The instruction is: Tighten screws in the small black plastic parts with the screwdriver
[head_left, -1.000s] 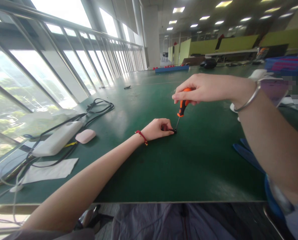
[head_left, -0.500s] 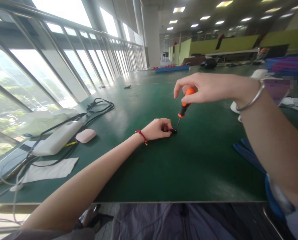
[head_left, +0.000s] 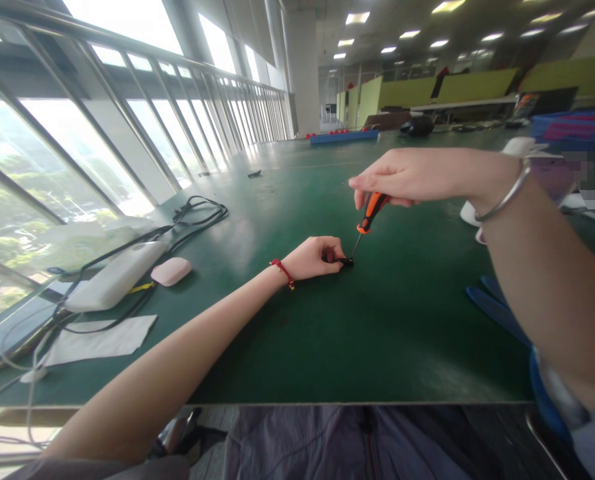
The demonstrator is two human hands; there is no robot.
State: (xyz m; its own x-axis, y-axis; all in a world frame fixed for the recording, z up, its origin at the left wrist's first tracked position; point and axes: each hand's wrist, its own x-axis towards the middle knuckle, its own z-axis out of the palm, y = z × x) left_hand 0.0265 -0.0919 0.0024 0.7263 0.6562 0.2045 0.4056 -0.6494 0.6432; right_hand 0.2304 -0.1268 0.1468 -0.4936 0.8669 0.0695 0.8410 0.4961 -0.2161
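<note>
My right hand (head_left: 397, 179) is closed round the upper handle of an orange and black screwdriver (head_left: 371, 212), palm down above the table. The screwdriver leans, and its thin shaft runs down to the end of a small black piece (head_left: 346, 262). Against the green tabletop (head_left: 377, 333), my left hand (head_left: 318, 257) pinches that black piece between thumb and fingers. Most of the piece is hidden by the fingers, so its kind does not show. Whether the tip sits in a screw is too small to tell.
To the left lie a pink rounded case (head_left: 172, 272), a long white object (head_left: 117, 277), black cables (head_left: 204, 212) and a white tissue (head_left: 100, 340). A blue strip with red knobs (head_left: 344, 137) stands at the back. Blue flat pieces (head_left: 497, 310) lie by my right forearm.
My right hand has turned on the screwdriver handle, its fingers shifting from spread above it to closer together. The handle has rotated. My left hand and the black piece have stayed in place.
</note>
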